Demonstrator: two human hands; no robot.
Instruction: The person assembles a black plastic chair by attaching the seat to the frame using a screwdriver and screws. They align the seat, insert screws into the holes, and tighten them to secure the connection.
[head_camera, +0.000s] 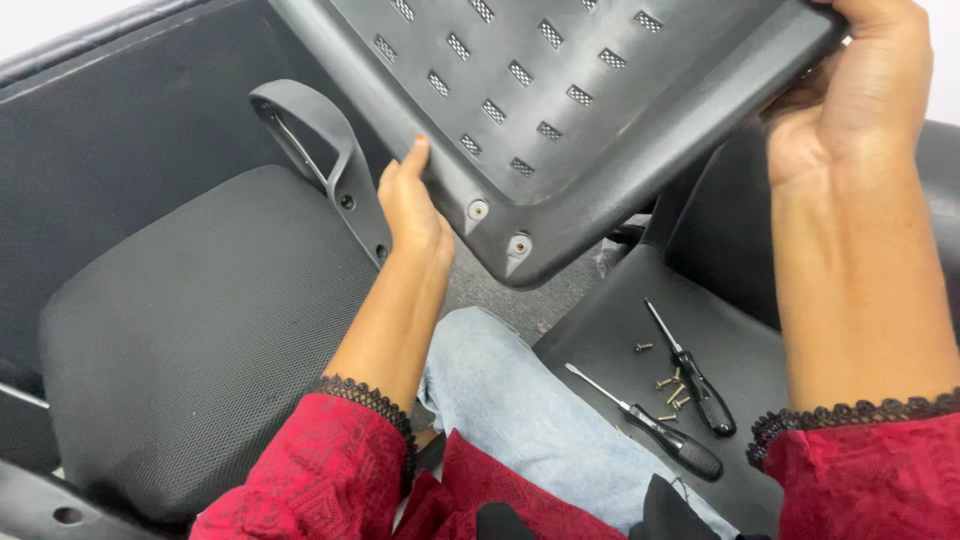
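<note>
A dark grey plastic chair back panel (560, 120) with rows of small mesh-filled slots is held up in front of me, tilted, its lower corner showing two screw holes. My left hand (412, 205) grips its lower left edge, thumb pointing up along the rim. My right hand (865, 85) clasps its upper right edge. Both sleeves are red with black lace cuffs.
A black mesh seat cushion (190, 330) with a grey armrest (315, 140) lies at left. On a black panel (610, 330) at right lie two black-handled screwdrivers (660, 425) (695, 375) and several loose brass screws (672, 392). My jeans-clad knee (510, 390) is below.
</note>
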